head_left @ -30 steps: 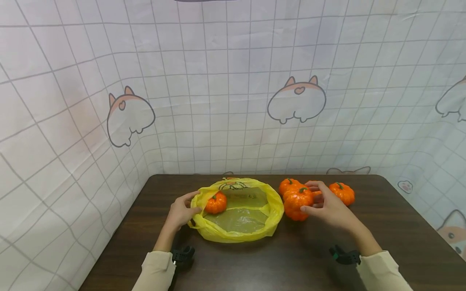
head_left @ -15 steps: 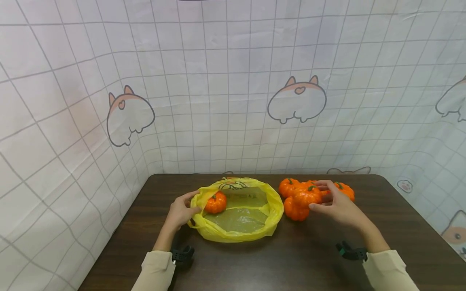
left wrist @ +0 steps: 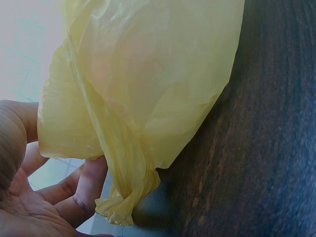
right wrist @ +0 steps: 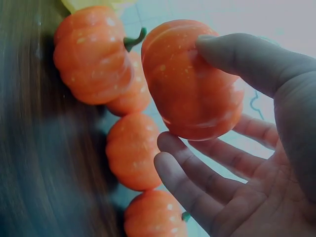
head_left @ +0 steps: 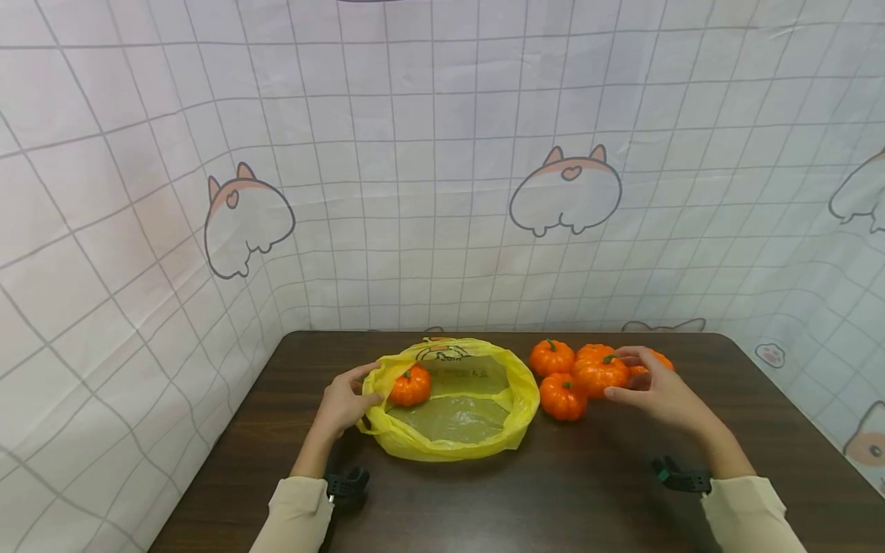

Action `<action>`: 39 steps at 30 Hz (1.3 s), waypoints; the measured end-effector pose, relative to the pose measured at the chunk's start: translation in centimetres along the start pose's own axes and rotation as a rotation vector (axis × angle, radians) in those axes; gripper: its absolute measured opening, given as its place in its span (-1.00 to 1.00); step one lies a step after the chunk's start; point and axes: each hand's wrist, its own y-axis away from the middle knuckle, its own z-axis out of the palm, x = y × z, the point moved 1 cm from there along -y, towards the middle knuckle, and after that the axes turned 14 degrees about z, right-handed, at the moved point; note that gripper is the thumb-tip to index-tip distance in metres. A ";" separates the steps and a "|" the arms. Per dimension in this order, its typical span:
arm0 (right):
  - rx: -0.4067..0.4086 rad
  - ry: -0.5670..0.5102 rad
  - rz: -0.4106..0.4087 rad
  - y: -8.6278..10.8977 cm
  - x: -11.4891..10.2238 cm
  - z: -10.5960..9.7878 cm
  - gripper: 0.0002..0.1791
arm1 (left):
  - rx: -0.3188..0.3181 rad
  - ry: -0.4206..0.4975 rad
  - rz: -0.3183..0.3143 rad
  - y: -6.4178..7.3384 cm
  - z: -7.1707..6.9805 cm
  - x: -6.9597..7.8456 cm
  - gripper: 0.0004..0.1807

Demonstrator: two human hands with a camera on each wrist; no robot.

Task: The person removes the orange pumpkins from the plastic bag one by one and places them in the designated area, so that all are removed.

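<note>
My left hand holds the left rim of a yellow plastic bag, which stands with its mouth wide apart. Inside the bag, at its left side, sits a small orange pumpkin. In the left wrist view the thin bag wall hangs between thumb and fingers, with a bunched handle below. My right hand grips another pumpkin by its sides, thumb on one side and fingers on the other. That pumpkin is held above the table, over the others.
Several more pumpkins lie right of the bag: a front one, one behind it, and others partly hidden by the held pumpkin and right hand. The dark wooden table ends at a grid-patterned cloth behind.
My right hand has moved to the right with its pumpkin, from over the front pumpkin towards those at the right. The left hand and bag have stayed put.
</note>
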 end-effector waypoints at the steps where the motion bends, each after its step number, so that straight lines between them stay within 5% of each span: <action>1: 0.005 0.004 0.002 0.0 0.2 -0.1 -0.16 | -0.001 0.001 -0.001 0.0 0.0 0.0 -0.36; 27: -0.012 0.041 0.048 -0.4 2.7 -0.8 -0.09 | 0.000 0.002 0.003 -0.2 0.2 -0.1 -0.37; 39: -0.082 0.019 0.064 -0.9 4.0 -0.5 -0.14 | 0.002 0.001 0.006 -0.1 0.1 -0.1 -0.37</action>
